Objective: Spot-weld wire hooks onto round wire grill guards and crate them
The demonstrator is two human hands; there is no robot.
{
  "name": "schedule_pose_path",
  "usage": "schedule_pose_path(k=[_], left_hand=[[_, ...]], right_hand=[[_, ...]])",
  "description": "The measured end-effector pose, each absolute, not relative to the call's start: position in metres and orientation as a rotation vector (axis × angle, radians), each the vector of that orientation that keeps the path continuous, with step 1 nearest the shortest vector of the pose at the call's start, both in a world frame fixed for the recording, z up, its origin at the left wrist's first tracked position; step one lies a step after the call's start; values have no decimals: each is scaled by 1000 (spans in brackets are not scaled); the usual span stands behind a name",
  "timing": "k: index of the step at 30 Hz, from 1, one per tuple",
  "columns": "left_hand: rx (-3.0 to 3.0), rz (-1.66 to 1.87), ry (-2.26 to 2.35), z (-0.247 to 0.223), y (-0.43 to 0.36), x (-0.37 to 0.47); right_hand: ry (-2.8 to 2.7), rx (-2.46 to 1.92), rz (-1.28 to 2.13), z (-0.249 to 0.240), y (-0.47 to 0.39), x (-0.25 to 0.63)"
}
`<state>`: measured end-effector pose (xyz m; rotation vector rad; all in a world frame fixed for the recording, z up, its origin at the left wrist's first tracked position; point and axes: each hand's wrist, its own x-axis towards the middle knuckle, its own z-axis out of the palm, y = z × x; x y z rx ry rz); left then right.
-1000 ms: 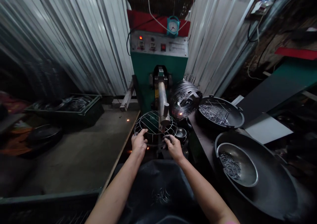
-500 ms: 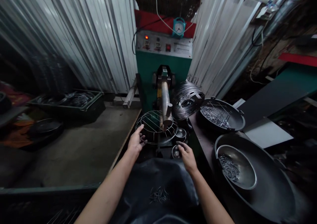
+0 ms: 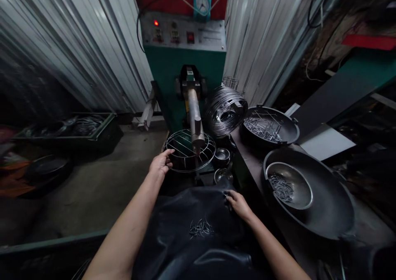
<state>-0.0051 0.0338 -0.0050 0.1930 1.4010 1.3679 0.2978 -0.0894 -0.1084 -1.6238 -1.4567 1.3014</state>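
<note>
A round wire rack sits under the metal arm of a green machine, its bars lying across the ring. My left hand is closed on the rack's left rim between thumb and fingers. My right hand is by the right side of the black apron, fingers pressed together; whatever is in them is too small to make out. Short curved wire pieces lie in a small heap on the apron. Two small metal bowls, the nearer bowl and the farther bowl, stand beyond my right hand.
A coil of wire is right of the machine arm. Along the right are a dark pan with wire parts and a large wok holding a metal bowl of wire pieces. A green crate stands left.
My right hand has drawn back from the small bowls toward the apron. The left hand remains at the rack's rim. The view has shifted, tilting down and right.
</note>
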Motion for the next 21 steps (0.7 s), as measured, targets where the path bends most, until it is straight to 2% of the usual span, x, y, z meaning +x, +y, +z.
schedule_pose_path(k=[13, 21], left_hand=[[218, 1382, 1385, -6, 45, -7], [265, 1383, 1346, -3, 46, -11]], right_hand=[[-1385, -1580, 1397, -107, -100, 305], [-2030, -1526, 1066, -94, -105, 307]])
